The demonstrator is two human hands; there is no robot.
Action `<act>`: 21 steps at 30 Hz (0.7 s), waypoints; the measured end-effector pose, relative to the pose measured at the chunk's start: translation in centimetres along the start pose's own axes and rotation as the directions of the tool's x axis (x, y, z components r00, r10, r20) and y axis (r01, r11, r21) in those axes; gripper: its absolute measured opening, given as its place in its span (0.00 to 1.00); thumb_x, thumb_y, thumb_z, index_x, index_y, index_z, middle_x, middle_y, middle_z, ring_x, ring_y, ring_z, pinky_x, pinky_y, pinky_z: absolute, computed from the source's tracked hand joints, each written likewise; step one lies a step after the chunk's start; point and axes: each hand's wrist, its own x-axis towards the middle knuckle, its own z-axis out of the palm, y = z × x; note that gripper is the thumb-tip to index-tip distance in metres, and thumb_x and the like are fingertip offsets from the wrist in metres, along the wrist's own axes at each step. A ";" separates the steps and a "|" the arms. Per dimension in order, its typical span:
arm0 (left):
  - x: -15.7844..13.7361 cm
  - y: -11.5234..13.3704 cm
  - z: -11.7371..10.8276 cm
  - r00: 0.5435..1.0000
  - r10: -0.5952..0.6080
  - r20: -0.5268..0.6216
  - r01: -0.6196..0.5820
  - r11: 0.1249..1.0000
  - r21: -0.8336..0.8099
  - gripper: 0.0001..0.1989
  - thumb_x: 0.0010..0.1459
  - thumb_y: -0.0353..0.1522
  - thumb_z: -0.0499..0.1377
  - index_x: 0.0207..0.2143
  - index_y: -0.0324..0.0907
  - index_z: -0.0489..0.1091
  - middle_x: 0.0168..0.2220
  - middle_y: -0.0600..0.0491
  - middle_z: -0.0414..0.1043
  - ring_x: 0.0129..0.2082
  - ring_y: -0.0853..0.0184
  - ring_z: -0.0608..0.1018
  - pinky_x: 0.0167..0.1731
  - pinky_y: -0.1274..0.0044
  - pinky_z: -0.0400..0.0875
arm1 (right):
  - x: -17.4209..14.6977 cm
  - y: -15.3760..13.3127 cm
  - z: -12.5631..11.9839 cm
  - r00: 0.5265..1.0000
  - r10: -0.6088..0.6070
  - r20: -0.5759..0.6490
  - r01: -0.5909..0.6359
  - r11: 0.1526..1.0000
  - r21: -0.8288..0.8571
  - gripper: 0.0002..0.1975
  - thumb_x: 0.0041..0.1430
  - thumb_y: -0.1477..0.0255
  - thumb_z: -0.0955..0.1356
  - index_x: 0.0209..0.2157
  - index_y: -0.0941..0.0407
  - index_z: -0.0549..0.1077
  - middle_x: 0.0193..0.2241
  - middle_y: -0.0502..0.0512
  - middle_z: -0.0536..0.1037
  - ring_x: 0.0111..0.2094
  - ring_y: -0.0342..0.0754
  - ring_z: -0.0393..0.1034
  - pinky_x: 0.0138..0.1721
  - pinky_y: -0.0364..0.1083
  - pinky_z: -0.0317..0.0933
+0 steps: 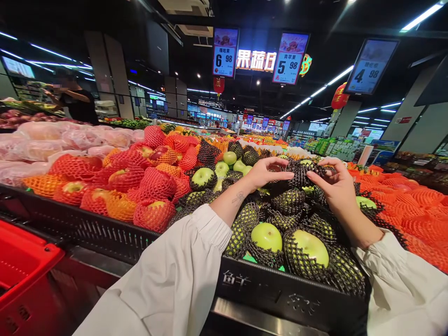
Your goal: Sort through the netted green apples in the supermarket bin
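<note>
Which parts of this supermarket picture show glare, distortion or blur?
Head view: the ceiling strip lights flare white; the black plastic crate rim and white sleeves bow from wide-angle distortion; the distant person's face is blurred; both hands, left hand and right hand, on a black-netted green apple, are sharp.

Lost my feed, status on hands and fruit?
Left hand and right hand both gripping one black-netted green apple. Netted green apples heaped beneath. Nothing in the way.

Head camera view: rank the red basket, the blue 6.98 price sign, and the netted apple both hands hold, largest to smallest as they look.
1. Red basket, though nearness to the camera inflates it.
2. Price sign.
3. Netted apple, partly hidden by the left hand and right hand.
</note>
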 end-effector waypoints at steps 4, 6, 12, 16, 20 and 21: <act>0.0 -0.3 0.0 0.999 0.028 0.017 -0.028 0.999 0.018 0.25 0.44 0.30 0.72 0.47 0.42 0.73 0.35 0.55 0.74 0.39 0.67 0.76 0.49 0.70 0.68 | -0.2 -0.8 -0.1 0.997 -0.018 0.081 0.021 0.999 -0.032 0.18 0.51 0.54 0.75 0.40 0.47 0.76 0.33 0.51 0.75 0.31 0.51 0.67 0.35 0.52 0.65; 0.1 -0.2 0.0 0.998 0.058 -0.003 -0.058 0.998 0.021 0.23 0.47 0.29 0.70 0.47 0.43 0.73 0.37 0.54 0.75 0.42 0.65 0.76 0.50 0.70 0.68 | -0.2 -0.7 -0.1 0.990 -0.008 0.139 0.017 0.998 -0.063 0.17 0.51 0.53 0.75 0.37 0.48 0.78 0.34 0.52 0.76 0.33 0.52 0.69 0.37 0.53 0.65; 0.1 0.0 0.2 0.996 0.056 -0.065 -0.055 0.998 0.010 0.13 0.49 0.30 0.69 0.37 0.39 0.71 0.36 0.55 0.74 0.37 0.69 0.74 0.44 0.74 0.68 | 0.3 0.6 -0.2 0.986 -0.019 0.163 0.041 0.990 -0.136 0.22 0.41 0.52 0.79 0.30 0.50 0.72 0.31 0.50 0.74 0.35 0.53 0.69 0.44 0.55 0.66; 0.2 -0.1 0.2 0.997 -0.018 -0.076 0.021 0.999 0.034 0.14 0.50 0.36 0.69 0.31 0.41 0.68 0.26 0.59 0.67 0.26 0.73 0.68 0.32 0.77 0.63 | 0.2 0.7 -0.5 0.985 -0.147 0.087 0.161 0.972 -0.172 0.18 0.45 0.54 0.78 0.26 0.50 0.71 0.38 0.54 0.75 0.44 0.58 0.71 0.54 0.61 0.63; 0.2 -0.2 0.4 0.993 -0.114 -0.033 0.117 0.990 0.076 0.17 0.49 0.39 0.69 0.26 0.42 0.64 0.21 0.61 0.62 0.23 0.75 0.65 0.27 0.79 0.58 | -0.6 -0.9 -0.9 0.939 -0.336 -0.077 0.312 0.924 -0.223 0.11 0.53 0.62 0.76 0.27 0.48 0.72 0.43 0.55 0.77 0.50 0.61 0.69 0.59 0.66 0.57; 0.3 -0.3 0.4 0.990 -0.138 -0.011 0.138 0.986 0.090 0.17 0.49 0.39 0.69 0.25 0.42 0.64 0.21 0.61 0.62 0.23 0.74 0.65 0.27 0.79 0.58 | -0.8 -1.3 -1.1 0.923 -0.373 -0.100 0.338 0.905 -0.258 0.11 0.54 0.63 0.76 0.27 0.47 0.71 0.42 0.55 0.78 0.50 0.62 0.70 0.60 0.67 0.56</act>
